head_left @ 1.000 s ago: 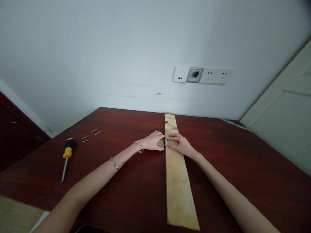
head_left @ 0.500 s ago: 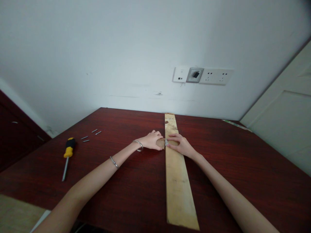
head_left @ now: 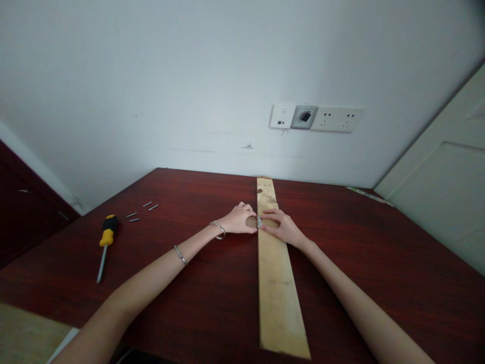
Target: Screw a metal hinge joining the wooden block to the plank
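The dark red surface (head_left: 204, 298) spreads beneath the fingers of both hands. The long pale board (head_left: 280, 293) runs under the right hand's fingers and just beside the left's. The left hand (head_left: 238, 220) grasps a brown piece (head_left: 250, 221) between thumb and fingers, by the board's left edge. The right hand (head_left: 285, 228) appears to pinch a small metal piece (head_left: 259, 222), which lies between both hands' fingertips. The step looks like lining up these parts; the next move calls for steady, even pressure.
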A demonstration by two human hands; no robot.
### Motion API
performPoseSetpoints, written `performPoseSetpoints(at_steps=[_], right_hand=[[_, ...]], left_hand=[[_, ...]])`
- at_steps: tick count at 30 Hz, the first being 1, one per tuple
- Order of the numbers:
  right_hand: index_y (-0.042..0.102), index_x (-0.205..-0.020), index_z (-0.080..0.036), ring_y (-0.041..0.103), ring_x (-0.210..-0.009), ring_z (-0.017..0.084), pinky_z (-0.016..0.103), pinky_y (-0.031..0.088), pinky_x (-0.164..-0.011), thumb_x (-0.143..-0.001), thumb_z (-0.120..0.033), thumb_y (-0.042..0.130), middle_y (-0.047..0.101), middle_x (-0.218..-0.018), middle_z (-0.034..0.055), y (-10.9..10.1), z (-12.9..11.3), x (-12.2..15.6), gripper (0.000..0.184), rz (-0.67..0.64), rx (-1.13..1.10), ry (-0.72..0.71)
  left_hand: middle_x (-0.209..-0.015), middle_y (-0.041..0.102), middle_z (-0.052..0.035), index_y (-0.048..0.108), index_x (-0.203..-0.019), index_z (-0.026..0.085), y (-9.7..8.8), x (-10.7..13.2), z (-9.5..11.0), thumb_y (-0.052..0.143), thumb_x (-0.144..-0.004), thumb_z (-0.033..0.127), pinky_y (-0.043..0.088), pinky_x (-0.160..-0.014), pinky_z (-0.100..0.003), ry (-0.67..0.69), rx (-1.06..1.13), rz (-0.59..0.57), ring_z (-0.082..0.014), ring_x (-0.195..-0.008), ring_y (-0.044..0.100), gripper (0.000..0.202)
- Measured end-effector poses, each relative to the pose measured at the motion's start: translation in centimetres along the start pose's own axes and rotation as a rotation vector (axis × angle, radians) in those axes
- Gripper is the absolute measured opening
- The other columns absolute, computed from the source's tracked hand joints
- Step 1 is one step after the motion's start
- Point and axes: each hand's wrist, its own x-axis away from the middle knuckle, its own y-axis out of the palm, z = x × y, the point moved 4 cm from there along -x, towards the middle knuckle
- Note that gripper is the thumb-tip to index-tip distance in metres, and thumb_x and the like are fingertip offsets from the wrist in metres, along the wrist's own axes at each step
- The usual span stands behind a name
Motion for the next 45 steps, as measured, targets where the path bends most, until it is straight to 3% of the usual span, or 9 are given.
performPoseSetpoints(at_steps=[8,28,45], right_hand=[[0.070,-0.101,-0.024,0.058,-0.107,0.024,0.043,0.045,-0.097,-0.074,-0.041,0.068,0.061,-0.115,0.0083,0.0,0.1,0.0,0.032,0.014,-0.007,-0.028],[0.070,-0.101,-0.025,0.059,-0.105,0.023,0.042,0.046,-0.096,-0.075,-0.040,0.067,0.063,-0.112,0.0077,0.0,0.1,0.0,0.031,0.038,-0.009,-0.043],[0.071,-0.100,-0.024,0.058,-0.106,0.024,0.041,0.045,-0.097,-0.075,-0.041,0.067,0.062,-0.114,0.0079,0.1,0.2,0.0,0.031,0.016,0.003,-0.036]], left_hand=[[-0.098,0.059,-0.0044,0.068,-0.095,0.021,-0.4,0.0,0.2,0.068,-0.072,0.040,0.040,-0.086,-0.035,0.026,-0.005,0.059,-0.0222,-0.093,0.046,0.030],[-0.100,0.062,-0.0058,0.065,-0.097,0.021,-0.8,0.4,1.3,0.062,-0.073,0.035,0.039,-0.088,-0.037,0.045,-0.090,0.021,-0.0246,-0.098,0.048,0.029],[-0.105,0.053,-0.0075,0.059,-0.110,0.019,-0.2,0.3,0.1,0.064,-0.072,0.044,0.039,-0.090,-0.039,0.038,-0.037,-0.038,-0.0254,-0.099,0.044,0.045]])
